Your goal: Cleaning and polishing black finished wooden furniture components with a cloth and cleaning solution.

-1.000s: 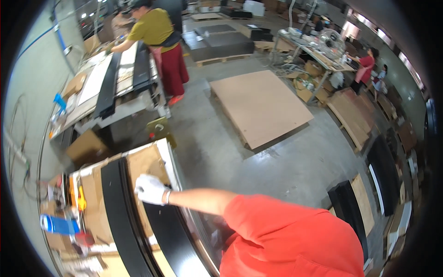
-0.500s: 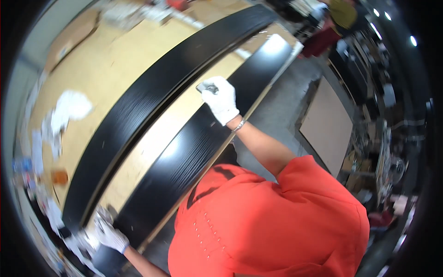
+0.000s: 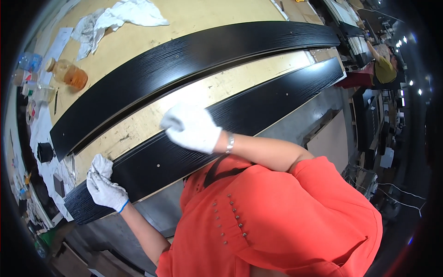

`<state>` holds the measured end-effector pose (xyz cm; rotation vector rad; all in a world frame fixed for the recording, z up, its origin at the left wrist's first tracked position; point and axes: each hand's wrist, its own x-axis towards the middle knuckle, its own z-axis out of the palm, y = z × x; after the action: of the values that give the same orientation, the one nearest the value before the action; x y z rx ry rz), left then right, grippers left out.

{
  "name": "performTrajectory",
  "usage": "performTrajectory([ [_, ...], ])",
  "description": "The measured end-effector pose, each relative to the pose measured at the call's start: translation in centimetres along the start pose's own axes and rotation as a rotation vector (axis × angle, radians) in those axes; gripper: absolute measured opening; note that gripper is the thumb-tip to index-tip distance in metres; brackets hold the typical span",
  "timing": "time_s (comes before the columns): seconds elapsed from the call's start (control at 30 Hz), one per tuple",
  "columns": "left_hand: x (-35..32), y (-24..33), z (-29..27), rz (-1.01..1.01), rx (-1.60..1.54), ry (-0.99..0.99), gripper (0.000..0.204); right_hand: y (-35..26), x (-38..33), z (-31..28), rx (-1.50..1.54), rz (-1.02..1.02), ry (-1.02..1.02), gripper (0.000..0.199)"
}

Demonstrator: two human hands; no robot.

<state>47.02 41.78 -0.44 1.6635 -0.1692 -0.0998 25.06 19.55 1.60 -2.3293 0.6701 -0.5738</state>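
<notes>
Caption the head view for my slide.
Gloved left hand and blurred, gloved right hand at the nearer black panel, with a second black panel beyond it on the worktable.

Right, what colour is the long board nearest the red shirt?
Black, with a wood-grain texture; the long board shows best in the head view.

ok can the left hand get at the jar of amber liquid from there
Probably, with a stretch: the left hand would have to cross the far black panel, but nothing tall seems to block the jar.
</notes>
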Motion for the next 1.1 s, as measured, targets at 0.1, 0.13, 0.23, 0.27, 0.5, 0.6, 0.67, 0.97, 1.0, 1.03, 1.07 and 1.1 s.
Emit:
performTrajectory([
  [0.1, -0.3, -0.5, 0.5, 0.021, 0.014, -0.032, 0.032, -3.7, 0.6, 5.4, 0.097, -0.118, -0.008, 0.006],
  [0.13, -0.4, -0.5, 0.8, 0.003, 0.037, -0.003, 0.032, -5.0, 0.9, 6.4, 0.127, -0.075, -0.1, 0.008],
  [0.23, -0.4, -0.9, 0.5, 0.024, 0.166, -0.022, 0.031, -7.5, 1.8, 8.8, 0.157, -0.038, -0.188, 0.015],
  [0.27, -0.4, -1.1, 0.4, 0.07, 0.275, -0.067, 0.031, -7.5, 1.6, 8.7, 0.181, -0.044, -0.155, 0.013],
  [0.5, -0.7, -0.2, 1.2, 0.0, 0.046, -0.058, 0.025, -1.7, -0.6, 2.3, 0.221, 0.044, 0.063, 0.018],
  [0.6, -0.3, 0.0, 1.0, -0.017, -0.083, -0.019, 0.027, -0.6, -1.5, 2.0, 0.296, 0.031, 0.08, 0.023],
  [0.67, -0.6, -1.5, -0.9, 0.023, -0.001, 0.075, 0.029, -0.5, -1.7, 2.1, 0.275, -0.019, 0.084, 0.024],
  [0.97, -0.7, -0.9, -6.8, 0.064, 0.314, 0.128, 0.036, -0.6, -1.8, 2.3, 0.284, -0.045, 0.166, 0.018],
  [1.0, -0.4, -0.9, -6.8, 0.082, 0.417, 0.078, 0.037, -0.5, -1.7, 2.5, 0.268, -0.047, 0.173, 0.017],
  [1.03, -0.1, -0.9, -6.7, 0.086, 0.457, 0.052, 0.038, -0.5, -1.6, 2.6, 0.251, -0.048, 0.18, 0.017],
  [1.07, 0.1, -1.0, -6.6, 0.063, 0.188, -0.026, 0.039, -0.9, -1.6, 2.5, 0.278, -0.011, 0.183, 0.016],
  [1.1, -0.2, -0.4, -5.9, 0.037, -0.079, -0.101, 0.039, -1.4, -1.5, 2.2, 0.259, 0.063, 0.157, 0.016],
])
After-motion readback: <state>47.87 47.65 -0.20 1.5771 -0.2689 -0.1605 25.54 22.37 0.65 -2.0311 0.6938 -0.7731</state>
